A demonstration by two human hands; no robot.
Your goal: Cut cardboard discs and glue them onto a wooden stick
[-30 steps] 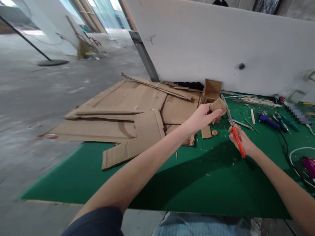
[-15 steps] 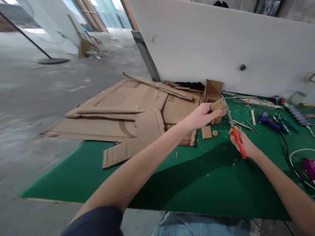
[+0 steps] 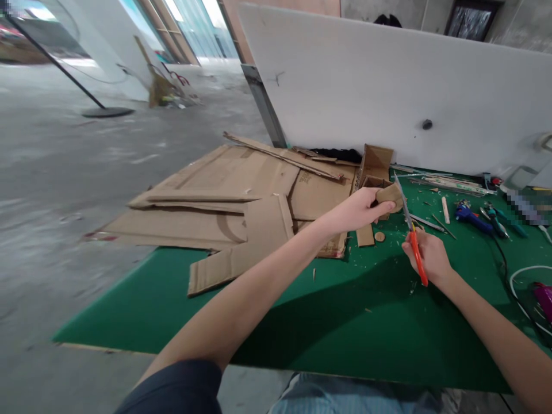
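Between the fingers and thumb of my left hand (image 3: 364, 208) is a small piece of cardboard (image 3: 390, 197), held up above the green table. My right hand (image 3: 431, 256) grips a pair of scissors (image 3: 417, 256) with orange handles, the blades pointing up and away from me. Those blades lie against the right edge of the cardboard piece; whether they bite into it I cannot tell. Under my left hand, a flat cardboard rectangle (image 3: 365, 236) and a small cardboard disc (image 3: 379, 236) rest on the table. Behind it stands an open cardboard box (image 3: 377, 158), partly hidden.
Large cardboard sheets (image 3: 215, 224) cover the table's left part and overhang its edge. To the right lie a blue glue gun (image 3: 473, 217), pliers (image 3: 495, 220), thin sticks (image 3: 457, 183) and a white cable (image 3: 515, 287). A white board (image 3: 388, 86) stands along the back.
The cardboard piece in my left hand is turned slightly and sits a little lower and further right. My view has shifted a little; both hands keep their holds.
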